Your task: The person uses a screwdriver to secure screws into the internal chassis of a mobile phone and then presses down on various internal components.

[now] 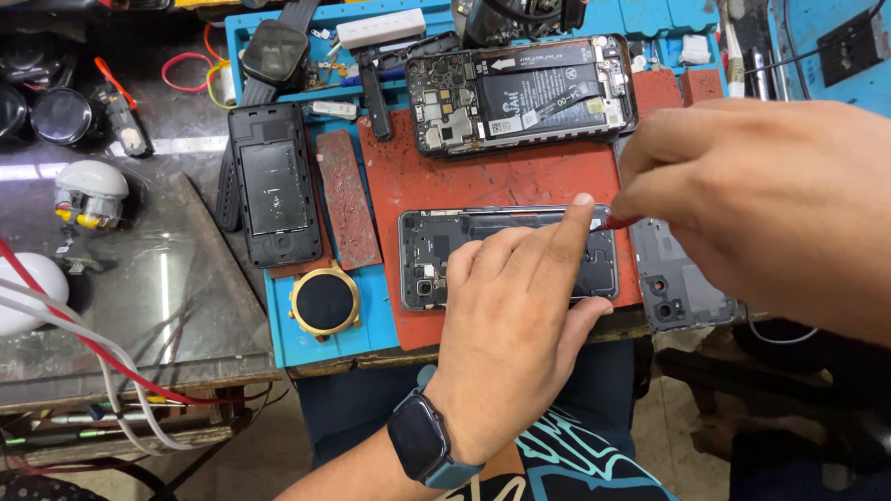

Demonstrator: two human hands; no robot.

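An opened phone body (436, 251) lies on a red work mat (523, 182) near the bench's front edge. My left hand (514, 323), with a dark watch on its wrist, rests on this phone with the index finger stretched to its upper right corner. My right hand (764, 202) comes in from the right and pinches a thin red-handled tool (620, 222), whose tip meets that same corner beside my left fingertip. A second opened phone with its battery showing (519, 95) lies further back on the mat.
A dark phone back cover (274, 183) and a reddish block (348, 200) lie to the left on a blue tray (299, 337). A gold-rimmed round watch (325, 301) sits below them. A grey back cover (672, 276) lies at the right. Cables cross a glass-topped table (147, 294) at left.
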